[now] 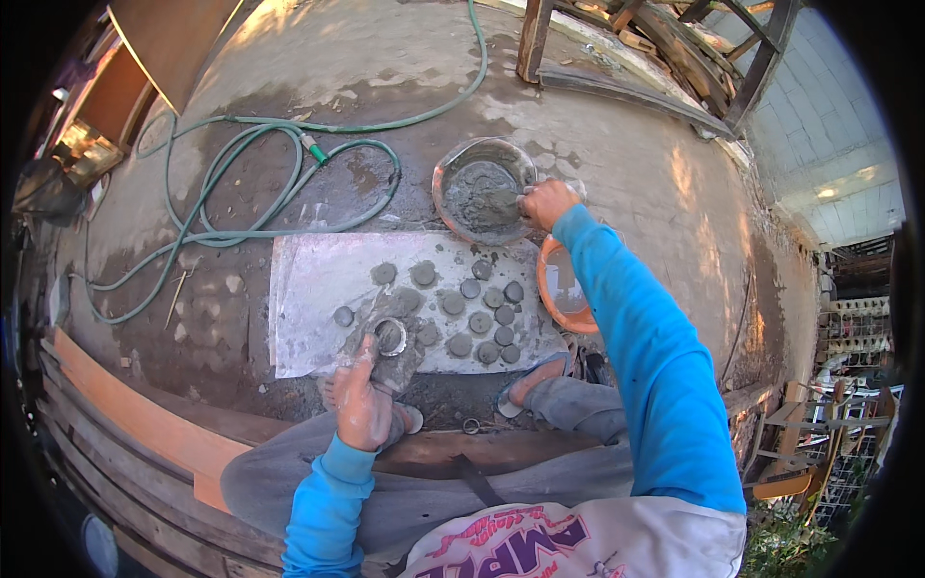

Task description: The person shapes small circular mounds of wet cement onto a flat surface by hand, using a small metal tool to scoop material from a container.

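Note:
My left hand, smeared grey, is at the near left part of a pale sheet. Its fingers reach a round metal ring with grey wet mix inside, and they appear to grip its edge. My right hand is closed at the right rim of a round bucket holding more grey mix. A grey-coated thing shows by its fingers, too smeared to name. Several small grey discs lie on the sheet, some darker and smoother.
An orange bucket stands under my right forearm. A green hose lies coiled at the far left. A wooden frame is at the far right. Near my feet lies a small ring. Wooden planks run along the left.

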Demonstrator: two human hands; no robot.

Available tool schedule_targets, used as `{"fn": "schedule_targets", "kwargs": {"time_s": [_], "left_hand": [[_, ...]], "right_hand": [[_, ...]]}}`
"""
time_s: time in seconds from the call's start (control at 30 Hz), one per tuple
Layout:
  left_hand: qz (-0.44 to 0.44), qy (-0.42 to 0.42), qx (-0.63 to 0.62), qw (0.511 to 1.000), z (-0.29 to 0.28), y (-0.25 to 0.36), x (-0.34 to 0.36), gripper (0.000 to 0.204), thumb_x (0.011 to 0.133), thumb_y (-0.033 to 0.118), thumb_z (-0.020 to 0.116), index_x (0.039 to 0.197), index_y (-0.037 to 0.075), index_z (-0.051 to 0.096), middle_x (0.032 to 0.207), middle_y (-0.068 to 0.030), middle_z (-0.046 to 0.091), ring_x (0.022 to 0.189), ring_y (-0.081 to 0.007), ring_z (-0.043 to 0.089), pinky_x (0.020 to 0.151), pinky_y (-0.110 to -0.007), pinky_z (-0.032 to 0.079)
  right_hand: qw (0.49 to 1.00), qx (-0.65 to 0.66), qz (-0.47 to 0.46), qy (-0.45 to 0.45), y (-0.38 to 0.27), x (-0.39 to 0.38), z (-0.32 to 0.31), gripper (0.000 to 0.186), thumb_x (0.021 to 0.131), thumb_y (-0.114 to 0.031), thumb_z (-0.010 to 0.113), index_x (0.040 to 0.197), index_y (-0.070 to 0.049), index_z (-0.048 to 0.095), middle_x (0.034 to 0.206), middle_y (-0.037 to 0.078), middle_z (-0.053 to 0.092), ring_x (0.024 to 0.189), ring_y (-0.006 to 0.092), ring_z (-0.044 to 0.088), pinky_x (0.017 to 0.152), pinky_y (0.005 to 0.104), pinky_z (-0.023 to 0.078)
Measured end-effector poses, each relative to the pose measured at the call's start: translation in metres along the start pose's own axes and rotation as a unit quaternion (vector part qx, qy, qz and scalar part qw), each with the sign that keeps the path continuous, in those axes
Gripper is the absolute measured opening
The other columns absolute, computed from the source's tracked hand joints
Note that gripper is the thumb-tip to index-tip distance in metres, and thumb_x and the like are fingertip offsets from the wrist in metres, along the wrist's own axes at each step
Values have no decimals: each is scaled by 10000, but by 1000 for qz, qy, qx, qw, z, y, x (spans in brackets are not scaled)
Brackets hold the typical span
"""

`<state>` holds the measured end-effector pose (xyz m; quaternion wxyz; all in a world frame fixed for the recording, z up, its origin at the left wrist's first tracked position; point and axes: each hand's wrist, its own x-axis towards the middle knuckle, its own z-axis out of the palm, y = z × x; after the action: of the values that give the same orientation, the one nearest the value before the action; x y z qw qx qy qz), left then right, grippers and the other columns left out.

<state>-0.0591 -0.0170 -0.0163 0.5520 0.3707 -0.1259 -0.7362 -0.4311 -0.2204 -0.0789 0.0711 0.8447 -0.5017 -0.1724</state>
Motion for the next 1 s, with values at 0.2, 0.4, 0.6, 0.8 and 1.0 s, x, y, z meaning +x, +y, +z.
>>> {"fn": "schedule_targets", "kwargs": {"time_s": [0.2,0.4,0.6,0.8,1.0], "left_hand": [[0,19,-9,1000,-4,-4,-1,380,966,126,480,1300,-50,443,1320,-136,491,1200,-241,496,1011,-406,431],[-5,33,-21,999,-13,-6,5,380,970,138,469,1298,-53,440,1313,-126,488,1197,-224,490,999,-383,430],[14,-7,-46,999,-19,-15,3,354,977,146,460,1263,-60,464,1226,-116,539,1100,-186,540,953,-337,438],[18,0,-50,999,-18,-12,-12,359,975,138,442,1265,-72,454,1207,-131,553,1089,-192,559,946,-344,447],[21,-40,-71,996,-15,-10,-26,354,966,132,439,1253,-74,462,1206,-136,561,1103,-198,562,946,-341,449]], "right_hand": [[968,193,157,-22,32,-38,-17,438,764,-446,703,1070,-134,677,887,114,677,883,307,643,775,438,506],[863,475,158,69,-52,-118,-58,391,843,-337,652,1144,-90,618,882,143,634,856,285,612,773,381,474],[824,545,18,153,-176,-179,-98,368,770,-166,732,1082,-41,582,984,140,584,879,311,587,751,372,470],[867,423,46,261,-238,-200,-99,377,713,-114,754,1047,-47,591,969,146,582,854,330,588,696,402,488],[867,385,76,306,-259,-209,-102,371,701,-113,765,1023,-45,594,967,149,576,840,332,587,693,406,481]]}}
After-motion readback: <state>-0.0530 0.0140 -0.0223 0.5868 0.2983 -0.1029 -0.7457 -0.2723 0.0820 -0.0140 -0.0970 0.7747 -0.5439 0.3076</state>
